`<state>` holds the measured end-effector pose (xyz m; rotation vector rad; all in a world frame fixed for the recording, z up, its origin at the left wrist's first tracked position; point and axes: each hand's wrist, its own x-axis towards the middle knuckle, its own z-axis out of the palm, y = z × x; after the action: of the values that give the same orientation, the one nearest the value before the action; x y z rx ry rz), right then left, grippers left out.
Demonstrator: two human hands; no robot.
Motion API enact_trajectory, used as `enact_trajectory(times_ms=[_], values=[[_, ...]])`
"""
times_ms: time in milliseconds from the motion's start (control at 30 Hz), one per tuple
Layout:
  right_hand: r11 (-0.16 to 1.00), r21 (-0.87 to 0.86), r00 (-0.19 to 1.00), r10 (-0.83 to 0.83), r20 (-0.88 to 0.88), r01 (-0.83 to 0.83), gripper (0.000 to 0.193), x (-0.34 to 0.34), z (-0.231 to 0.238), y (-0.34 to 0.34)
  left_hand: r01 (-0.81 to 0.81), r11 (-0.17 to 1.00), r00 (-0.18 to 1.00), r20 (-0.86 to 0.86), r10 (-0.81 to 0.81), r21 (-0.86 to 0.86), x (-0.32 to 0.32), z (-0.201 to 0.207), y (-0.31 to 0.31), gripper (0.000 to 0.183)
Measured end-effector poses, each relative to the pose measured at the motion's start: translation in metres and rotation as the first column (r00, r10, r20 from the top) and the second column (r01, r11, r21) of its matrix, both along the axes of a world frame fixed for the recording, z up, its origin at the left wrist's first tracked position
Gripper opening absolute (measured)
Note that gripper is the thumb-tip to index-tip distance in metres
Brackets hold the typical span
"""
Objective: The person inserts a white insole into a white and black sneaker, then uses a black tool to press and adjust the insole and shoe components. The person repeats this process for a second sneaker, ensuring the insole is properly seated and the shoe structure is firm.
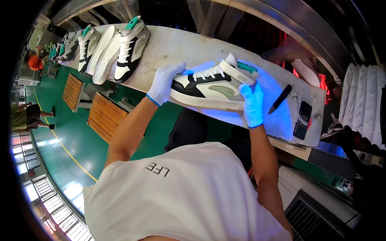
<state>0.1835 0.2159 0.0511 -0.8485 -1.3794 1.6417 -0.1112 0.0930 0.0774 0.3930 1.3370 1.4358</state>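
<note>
A high-top sneaker [209,89] in white, black and grey-green, with white laces and a strap, lies along the bench with its toe to the left. My left hand [164,84], in a white knit glove, is closed on the toe end. My right hand [253,105], gloved too and lit blue, grips the heel with the thumb on the near side. Blue light falls on the bench around the heel. A teal piece [246,66] shows at the shoe's opening. The fingers behind the shoe are hidden.
On the pale bench [169,44] at left stand a similar sneaker [130,50], white soles [106,54] and more shoes. To the right lie a black pen-like tool [280,99] and a dark handheld device [304,111]. Behind, a machine glows red around a white sole [304,71].
</note>
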Motion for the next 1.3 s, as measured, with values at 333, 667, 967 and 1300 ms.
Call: enact_trajectory(times_ms=[333, 667, 967, 1300], values=[[0.970, 0.186, 0.966, 0.111, 0.233, -0.156, 0.175, 0.024, 0.006, -0.021, 0.350, 0.874, -0.031, -0.936, -0.350, -0.339, 0.070, 0.071, 0.008, 0.111], [0.924, 0.365, 0.908, -0.246, 0.338, 0.114, 0.060, 0.021, 0.005, -0.004, 0.341, 0.875, 0.222, -0.875, -0.431, -0.345, 0.069, 0.067, 0.018, 0.107], [0.615, 0.784, 0.380, -0.707, 0.597, -0.089, 0.070, 0.094, -0.025, 0.036, 0.282, 0.833, -0.408, -0.845, -0.345, -0.476, 0.081, 0.073, 0.034, 0.119], [0.795, 0.570, 0.601, -0.563, 0.566, 0.208, 0.059, 0.072, -0.019, 0.018, 0.318, 0.824, -0.143, -0.883, -0.447, -0.469, 0.062, 0.081, 0.049, 0.104]])
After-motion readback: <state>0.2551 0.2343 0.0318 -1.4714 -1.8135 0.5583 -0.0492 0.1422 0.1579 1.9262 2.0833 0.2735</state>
